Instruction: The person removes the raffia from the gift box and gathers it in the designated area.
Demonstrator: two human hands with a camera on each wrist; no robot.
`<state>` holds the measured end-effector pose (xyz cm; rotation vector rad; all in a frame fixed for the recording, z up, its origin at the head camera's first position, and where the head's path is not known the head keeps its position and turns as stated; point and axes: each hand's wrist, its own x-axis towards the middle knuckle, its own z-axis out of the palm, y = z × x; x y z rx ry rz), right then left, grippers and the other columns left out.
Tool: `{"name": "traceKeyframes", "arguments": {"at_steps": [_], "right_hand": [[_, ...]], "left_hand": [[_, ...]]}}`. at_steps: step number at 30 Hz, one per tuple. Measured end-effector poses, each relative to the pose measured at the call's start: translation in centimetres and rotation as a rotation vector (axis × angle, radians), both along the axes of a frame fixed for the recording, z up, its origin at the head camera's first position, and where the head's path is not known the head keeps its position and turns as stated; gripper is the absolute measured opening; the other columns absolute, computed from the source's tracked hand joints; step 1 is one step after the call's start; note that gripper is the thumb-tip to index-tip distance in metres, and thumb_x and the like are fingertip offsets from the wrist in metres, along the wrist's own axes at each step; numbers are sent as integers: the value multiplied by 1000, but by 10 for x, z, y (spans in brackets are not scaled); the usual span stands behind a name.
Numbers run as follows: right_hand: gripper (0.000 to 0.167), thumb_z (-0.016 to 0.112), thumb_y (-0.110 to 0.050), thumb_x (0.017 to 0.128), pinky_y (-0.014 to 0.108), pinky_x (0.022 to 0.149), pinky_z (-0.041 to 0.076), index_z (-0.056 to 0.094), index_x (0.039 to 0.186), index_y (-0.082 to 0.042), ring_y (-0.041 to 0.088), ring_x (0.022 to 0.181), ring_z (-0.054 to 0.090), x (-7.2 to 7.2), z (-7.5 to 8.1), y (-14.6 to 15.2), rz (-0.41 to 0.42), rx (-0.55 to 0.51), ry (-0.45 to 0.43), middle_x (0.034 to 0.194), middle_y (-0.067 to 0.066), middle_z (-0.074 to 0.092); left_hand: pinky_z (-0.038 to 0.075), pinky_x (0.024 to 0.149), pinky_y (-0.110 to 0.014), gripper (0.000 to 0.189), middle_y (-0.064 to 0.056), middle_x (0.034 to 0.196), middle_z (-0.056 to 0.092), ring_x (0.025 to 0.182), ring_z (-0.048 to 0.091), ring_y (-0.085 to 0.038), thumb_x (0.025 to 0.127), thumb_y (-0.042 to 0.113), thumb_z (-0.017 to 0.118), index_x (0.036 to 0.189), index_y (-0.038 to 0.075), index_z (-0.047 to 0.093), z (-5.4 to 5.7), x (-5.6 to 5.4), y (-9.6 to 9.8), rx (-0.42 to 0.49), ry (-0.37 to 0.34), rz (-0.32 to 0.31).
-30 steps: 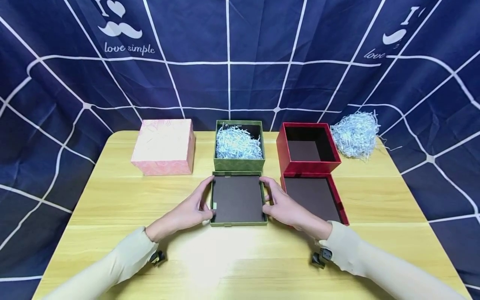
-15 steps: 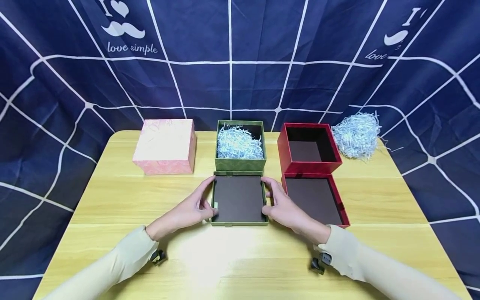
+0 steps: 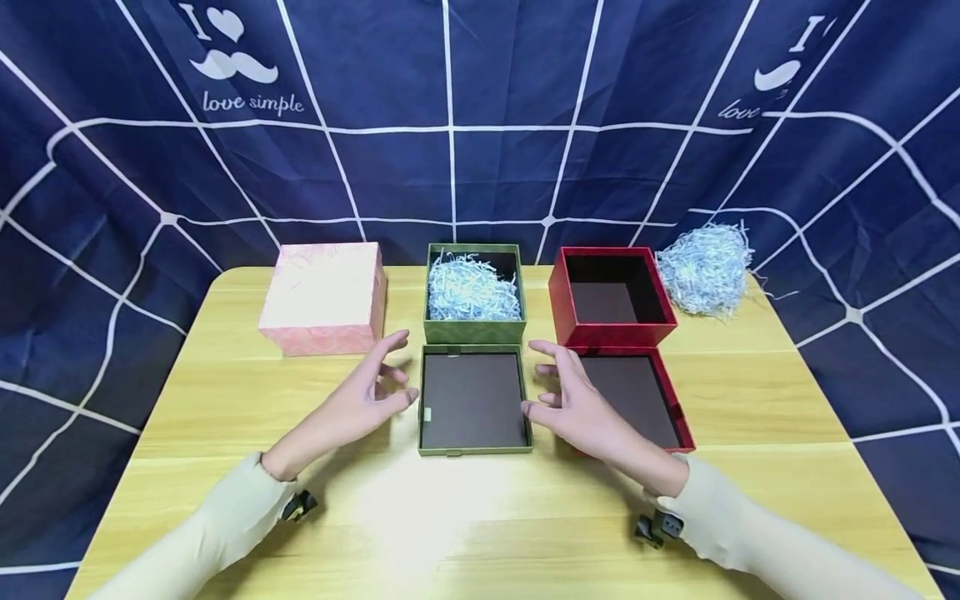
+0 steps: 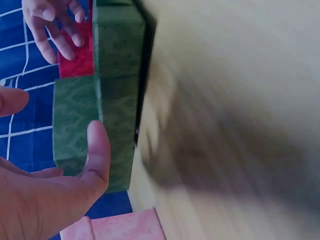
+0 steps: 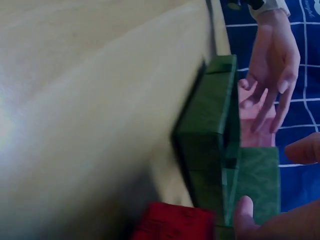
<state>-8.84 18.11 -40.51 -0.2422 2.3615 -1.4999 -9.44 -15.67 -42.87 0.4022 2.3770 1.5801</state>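
Observation:
The green box lid (image 3: 474, 400) lies inside up on the table, its dark inner panel showing. Just behind it stands the green box (image 3: 476, 332), partly filled with pale blue shredded paper (image 3: 471, 290). My left hand (image 3: 348, 408) hovers to the left of the lid, apart from it, fingers spread and loosely bent. Over the lid's right side, my right hand (image 3: 581, 410) is held with loose fingers; its thumb tip is close to the rim, and I cannot tell whether it touches. Both wrist views show the lid's green patterned side (image 4: 120, 95) with nothing gripped.
A closed pink box (image 3: 322, 296) stands at the back left. At the back right is an open red box (image 3: 615, 333), with its red lid (image 3: 633, 396) in front, partly behind my right hand. Beside the red box lies a heap of blue shredded paper (image 3: 707, 271).
Both hands have let go of the green lid's sides. The left hand has moved off to the left, the right slightly to the right. The lid stays in front of the green box.

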Motion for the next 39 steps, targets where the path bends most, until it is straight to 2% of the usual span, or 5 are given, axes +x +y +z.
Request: {"name": "traceKeyframes", "arguments": {"at_steps": [5, 11, 18, 31, 39], "right_hand": [[76, 75, -5, 98, 54, 106, 52, 37, 163, -15, 38, 148, 47, -8, 13, 2, -32, -3, 84, 164, 15, 34], [73, 74, -12, 103, 63, 115, 44, 36, 164, -9, 35, 150, 46, -28, 26, 1, -62, -35, 118, 167, 14, 36], [73, 70, -18, 105, 59, 123, 35, 31, 166, -8, 36, 154, 39, -53, 41, -5, -67, -98, 97, 171, 14, 31], [68, 69, -19, 100, 55, 115, 46, 41, 160, -6, 35, 151, 44, -87, 50, -38, -100, -110, 142, 168, 13, 35], [88, 69, -42, 105, 58, 110, 51, 18, 175, -24, 43, 162, 20, -112, 66, -57, 13, -9, 4, 179, 9, 7]], "left_hand": [[47, 113, -58, 83, -21, 173, 29, 146, 48, -43, 104, 17, 71, 172, 9, 25, 5, -8, 1, 85, -26, 28], [37, 121, -61, 82, -24, 172, 28, 154, 38, -44, 104, 17, 70, 171, 6, 23, 4, -23, 10, 162, -57, 108], [35, 122, -61, 87, -22, 173, 26, 155, 36, -43, 104, 24, 72, 173, 9, 21, 1, -38, 19, 195, -98, 189], [27, 127, -57, 104, -22, 178, 14, 157, 29, -49, 99, 24, 81, 177, 28, 13, 4, -71, 31, 230, -42, 187], [21, 127, -63, 115, -21, 179, 11, 163, 19, -37, 95, 35, 86, 177, 31, 6, 5, -94, 36, 125, -80, 182]]}}
